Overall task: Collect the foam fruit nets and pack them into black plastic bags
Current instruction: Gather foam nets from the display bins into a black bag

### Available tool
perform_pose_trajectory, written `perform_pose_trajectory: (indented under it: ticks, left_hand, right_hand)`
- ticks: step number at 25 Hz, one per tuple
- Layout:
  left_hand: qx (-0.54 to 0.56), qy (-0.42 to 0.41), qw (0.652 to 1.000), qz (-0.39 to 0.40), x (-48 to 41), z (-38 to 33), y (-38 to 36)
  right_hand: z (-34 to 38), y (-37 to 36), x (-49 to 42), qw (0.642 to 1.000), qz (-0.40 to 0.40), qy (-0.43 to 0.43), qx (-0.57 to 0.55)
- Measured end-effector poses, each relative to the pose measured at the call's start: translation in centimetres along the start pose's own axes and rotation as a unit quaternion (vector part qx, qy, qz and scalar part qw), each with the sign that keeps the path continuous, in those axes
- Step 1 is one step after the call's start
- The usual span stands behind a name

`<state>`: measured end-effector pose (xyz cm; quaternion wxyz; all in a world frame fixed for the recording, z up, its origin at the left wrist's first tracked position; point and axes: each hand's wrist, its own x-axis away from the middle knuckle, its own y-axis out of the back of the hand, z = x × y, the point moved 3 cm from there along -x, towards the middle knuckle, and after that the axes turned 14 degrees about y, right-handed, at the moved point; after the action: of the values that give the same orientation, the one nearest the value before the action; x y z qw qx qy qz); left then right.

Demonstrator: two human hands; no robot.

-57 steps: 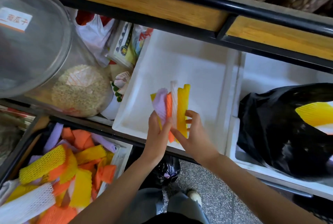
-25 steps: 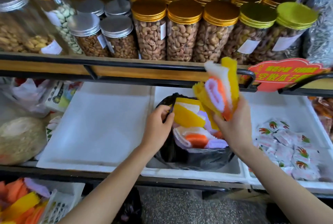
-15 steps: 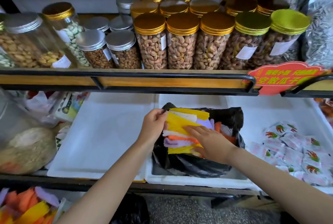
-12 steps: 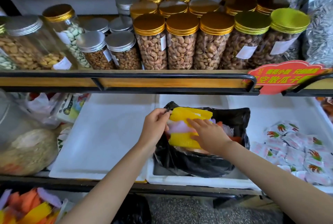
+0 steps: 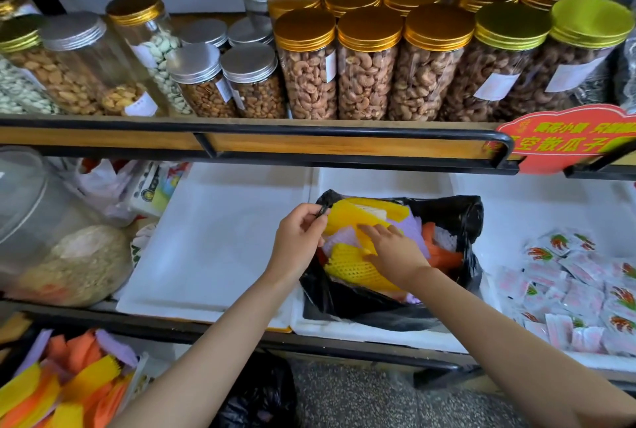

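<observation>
Lifted nets (image 5: 358,267) now lie inside black bag (image 5: 463,221).

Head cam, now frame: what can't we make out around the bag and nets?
All head view.
- Black bag: fill level hidden under the top foam nets and right hand.
- Left hand grip: rim portion pinched is behind its own fingers.
- Loose net pile: cut off by lower-left edge.
- Jar labels: too small to read.
</observation>
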<state>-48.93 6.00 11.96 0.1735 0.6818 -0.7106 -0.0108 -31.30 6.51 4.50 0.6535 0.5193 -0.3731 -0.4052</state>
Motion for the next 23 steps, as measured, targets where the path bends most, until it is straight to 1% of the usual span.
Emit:
perform_pose_trajectory:
  ticks: [2,4,5,7,9,11,13,15,16,17,18,19,21,22,23]
  left_hand:
    - [-0.006,-0.004,1.000,-0.023,-0.1,0.4,0.6]
    - [-0.004,0.000,0.999,-0.037,-0.1,0.8,1.0]
    - [-0.006,-0.002,0.999,-0.039,0.0,1.0,1.1]
    - [-0.029,-0.006,0.999,-0.044,0.2,1.5,1.4]
    - [-0.052,-0.004,0.997,-0.057,0.1,2.0,1.8]
    - [-0.052,0.011,0.997,-0.062,-0.1,2.4,2.5]
    - [-0.052,0.022,0.997,-0.055,-0.2,2.6,3.1]
    - [-0.048,0.022,0.998,-0.039,-0.2,2.7,3.2]
    - [-0.046,0.020,0.998,-0.029,-0.1,2.6,3.0]
    - [-0.044,0.016,0.999,-0.019,0.1,2.5,2.7]
    - [-0.041,0.012,0.999,-0.010,0.2,2.4,2.3]
    - [-0.036,0.008,0.999,-0.003,0.4,2.3,2.0]
    - [-0.028,-0.001,1.000,0.006,0.8,2.0,1.4]
    - [-0.023,-0.006,1.000,0.007,1.1,1.9,1.2]
    - [-0.014,-0.015,1.000,0.006,1.4,1.8,1.2]
  right_hand:
    - [1.1,0.4,0.2,0.997,-0.048,0.046,-0.028]
    - [2.6,0.0,0.6,0.994,-0.038,0.104,-0.023]
    - [3.1,-0.4,0.6,0.993,-0.023,0.114,-0.012]
    - [3.4,-0.7,0.4,0.996,-0.011,0.092,-0.006]
    - [3.3,-0.3,0.3,0.996,-0.031,0.073,-0.031]
    - [3.3,0.9,0.9,0.993,-0.066,0.081,-0.052]
    - [2.6,2.9,2.5,0.986,-0.137,0.075,-0.062]
    - [0.9,4.3,4.4,0.969,-0.244,0.030,-0.026]
    - [-0.1,4.8,5.4,0.954,-0.298,-0.013,0.009]
    - [-1.4,4.8,6.2,0.939,-0.335,-0.074,0.018]
    - [-2.5,4.8,6.9,0.926,-0.352,-0.135,-0.021]
    - [-3.6,4.6,7.3,0.909,-0.355,-0.189,-0.105]
    - [-5.3,4.0,7.7,0.870,-0.322,-0.267,-0.260]
    - [-5.6,3.9,7.7,0.867,-0.291,-0.292,-0.281]
    - [-5.7,4.1,7.6,0.879,-0.267,-0.295,-0.263]
